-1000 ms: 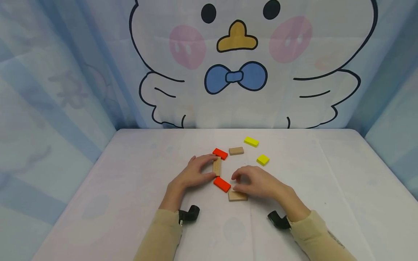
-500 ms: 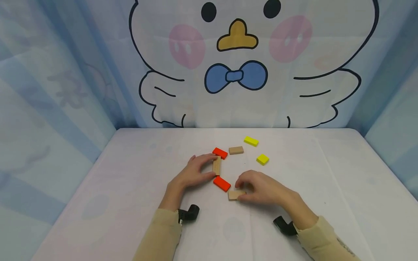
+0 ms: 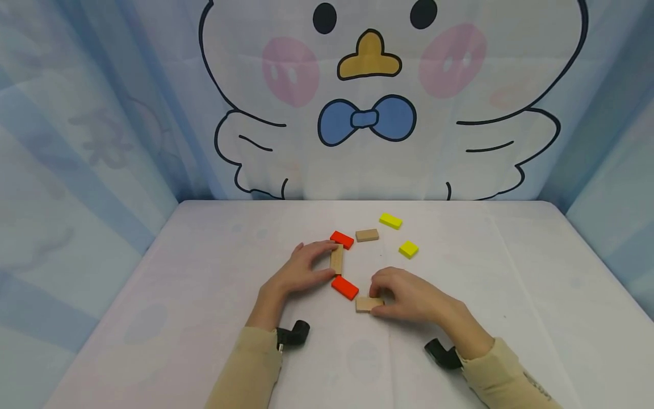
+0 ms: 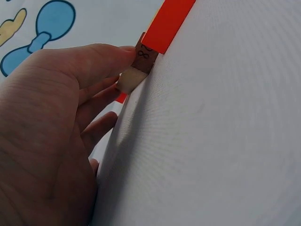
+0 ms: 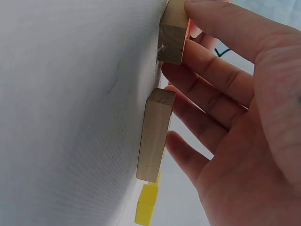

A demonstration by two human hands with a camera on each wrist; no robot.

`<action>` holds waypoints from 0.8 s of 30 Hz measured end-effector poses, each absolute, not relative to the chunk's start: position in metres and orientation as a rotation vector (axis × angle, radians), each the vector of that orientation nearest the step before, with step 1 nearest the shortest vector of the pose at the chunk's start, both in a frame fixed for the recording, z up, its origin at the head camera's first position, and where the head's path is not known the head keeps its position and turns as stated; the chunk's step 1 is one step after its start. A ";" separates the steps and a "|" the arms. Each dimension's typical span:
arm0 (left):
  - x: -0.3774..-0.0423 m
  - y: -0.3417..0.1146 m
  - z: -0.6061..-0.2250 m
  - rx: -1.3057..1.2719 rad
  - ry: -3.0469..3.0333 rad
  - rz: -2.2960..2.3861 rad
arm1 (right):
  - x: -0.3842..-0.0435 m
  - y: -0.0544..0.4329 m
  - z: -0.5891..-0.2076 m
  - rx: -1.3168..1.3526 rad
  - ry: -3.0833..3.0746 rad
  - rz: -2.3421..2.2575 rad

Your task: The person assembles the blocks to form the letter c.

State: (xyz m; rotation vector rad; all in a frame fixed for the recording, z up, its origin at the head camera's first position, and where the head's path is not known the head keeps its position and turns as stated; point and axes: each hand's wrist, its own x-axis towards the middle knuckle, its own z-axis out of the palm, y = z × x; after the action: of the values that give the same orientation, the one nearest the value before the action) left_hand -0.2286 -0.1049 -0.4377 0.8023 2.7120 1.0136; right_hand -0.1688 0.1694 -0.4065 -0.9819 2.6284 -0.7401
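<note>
In the head view my left hand (image 3: 301,270) spans a plain wooden block (image 3: 336,260), fingertips at its far end and thumb at its near end. A red block (image 3: 342,239) lies at the far end of that block, and another red block (image 3: 344,288) slants away from its near end. My right hand (image 3: 411,295) pinches a second wooden block (image 3: 365,305) by its right part, thumb on the near side. In the right wrist view the thumb and fingers hold this block (image 5: 172,37); part of it is hidden.
A third wooden block (image 3: 367,235) lies beyond the hands, right of the far red block. Two yellow blocks (image 3: 390,221) sit farther right. All rest on a white-covered table (image 3: 179,272), with a printed cartoon curtain (image 3: 368,170) behind.
My right hand has come slightly nearer and right, from above the near wooden block to gripping it. The left hand stays put on its block.
</note>
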 end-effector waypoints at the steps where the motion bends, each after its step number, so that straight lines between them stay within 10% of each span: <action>1: -0.229 -0.105 -0.438 0.802 2.711 1.014 | -0.169 0.169 -0.407 -0.986 2.632 -0.735; 24: -0.230 -0.105 -0.440 0.796 2.714 1.004 | -0.167 0.168 -0.407 -1.012 2.673 -0.724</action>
State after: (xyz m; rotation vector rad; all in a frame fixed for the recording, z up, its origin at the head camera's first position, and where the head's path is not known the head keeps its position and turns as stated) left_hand -0.2303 -0.1047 -0.4398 0.7964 2.7142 1.0045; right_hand -0.1673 0.1681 -0.4072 -1.0123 2.6734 -0.7239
